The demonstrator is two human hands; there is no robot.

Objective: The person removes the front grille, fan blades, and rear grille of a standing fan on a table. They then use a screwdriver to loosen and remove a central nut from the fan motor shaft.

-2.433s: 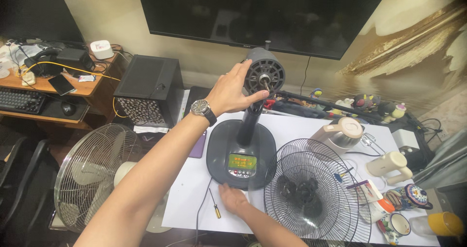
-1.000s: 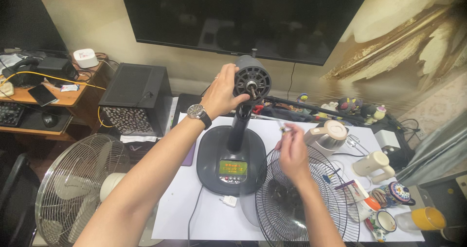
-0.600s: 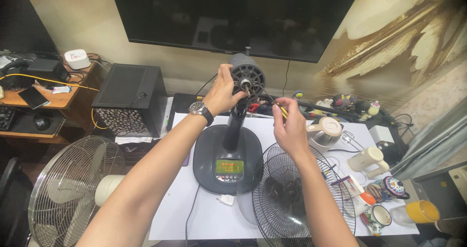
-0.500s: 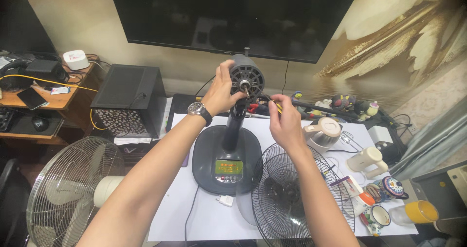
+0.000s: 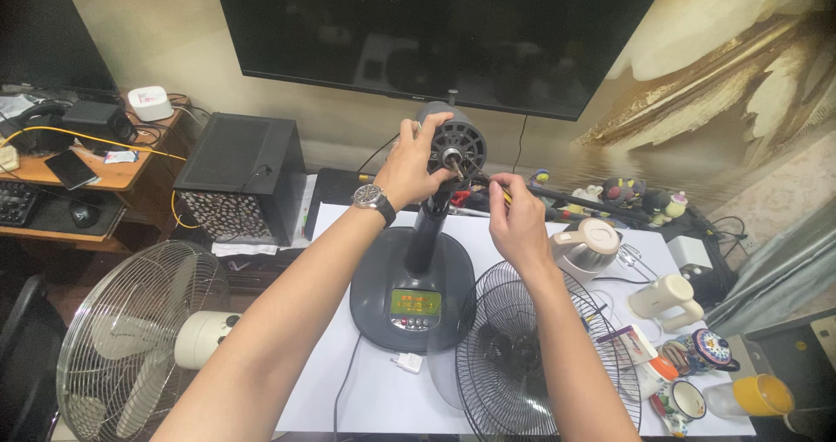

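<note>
Grey fan motor head, round, ribbed face, bare shaft pointing forward, upright on a dark neck above a broad grey base. Thin yellow-handled screwdriver, tip close to the shaft.

Matt grey plastic fan motor housing under my left hand.
Black wire grille glossy metal; base smooth plastic.
</note>
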